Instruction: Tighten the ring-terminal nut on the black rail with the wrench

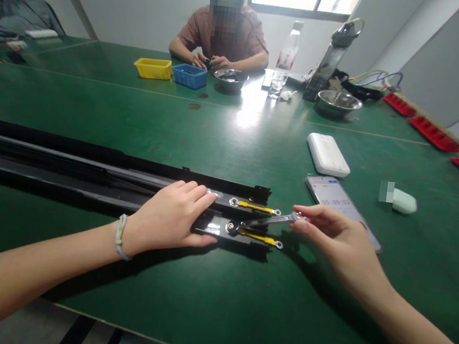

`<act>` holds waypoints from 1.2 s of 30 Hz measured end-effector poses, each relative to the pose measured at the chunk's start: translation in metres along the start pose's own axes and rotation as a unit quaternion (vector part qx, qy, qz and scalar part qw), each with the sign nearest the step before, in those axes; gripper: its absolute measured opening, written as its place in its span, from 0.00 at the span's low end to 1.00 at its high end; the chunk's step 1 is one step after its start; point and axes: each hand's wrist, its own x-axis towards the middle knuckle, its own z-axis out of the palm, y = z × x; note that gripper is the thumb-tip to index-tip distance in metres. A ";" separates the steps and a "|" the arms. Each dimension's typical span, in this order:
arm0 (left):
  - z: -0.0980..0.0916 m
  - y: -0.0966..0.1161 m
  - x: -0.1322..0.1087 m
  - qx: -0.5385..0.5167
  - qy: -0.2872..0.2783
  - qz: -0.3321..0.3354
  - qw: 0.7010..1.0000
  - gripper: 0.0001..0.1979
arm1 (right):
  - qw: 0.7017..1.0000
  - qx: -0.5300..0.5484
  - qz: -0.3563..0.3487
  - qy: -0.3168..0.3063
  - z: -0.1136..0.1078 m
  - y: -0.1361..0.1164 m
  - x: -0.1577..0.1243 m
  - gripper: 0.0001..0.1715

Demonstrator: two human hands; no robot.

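Two long black metal channels (128, 201) lie side by side across the table, their ends toward the middle. My left hand (173, 215) is wrapped over both near those ends, pressing on them. Between thumb and fingers my right hand (325, 231) grips one end of a silver wrench (269, 220). The wrench's other end sits around the nut (231, 226) on the nearer channel. A yellow ground wire (261, 239) with a ring terminal sticks out from that nut. A second yellow wire (254, 206) is fixed to the farther channel.
Right of the channels lie a phone (343, 206) showing a timer, a white power bank (328, 154) and a pale green case (404, 202). Farther back stand a yellow bin (153, 69), a blue bin (189, 76), metal bowls (339, 104) and bottles. A person (227, 40) sits opposite; another is at far left.
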 end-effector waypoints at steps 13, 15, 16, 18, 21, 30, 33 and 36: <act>-0.005 0.000 -0.004 -0.006 0.000 -0.007 1.000 0.30 | 0.999 -0.010 0.006 -0.047 -0.005 -0.014 -0.006 0.18; -0.005 0.000 -0.004 -0.007 -0.001 -0.006 1.000 0.30 | 0.998 -0.018 -0.006 -0.066 -0.006 -0.018 -0.009 0.18; -0.005 0.000 -0.004 -0.008 -0.001 -0.006 1.000 0.30 | 0.997 -0.021 -0.012 -0.075 -0.007 -0.018 -0.010 0.18; -0.006 -0.001 -0.004 -0.009 -0.001 -0.006 1.000 0.30 | 0.995 -0.027 -0.023 -0.093 -0.007 -0.019 -0.013 0.18; -0.006 -0.002 -0.004 -0.005 0.002 -0.007 1.000 0.30 | 0.993 -0.031 -0.025 -0.113 -0.007 -0.018 -0.016 0.18; -0.007 -0.002 -0.002 -0.002 0.002 -0.005 1.000 0.30 | 0.990 -0.015 -0.024 -0.136 -0.006 -0.012 -0.022 0.18; -0.006 -0.002 -0.002 -0.006 0.000 -0.005 1.000 0.29 | 0.991 -0.014 -0.031 -0.132 -0.006 -0.012 -0.021 0.18; -0.006 -0.001 -0.002 -0.008 0.000 -0.003 1.000 0.29 | 0.992 -0.018 -0.031 -0.123 -0.007 -0.014 -0.019 0.17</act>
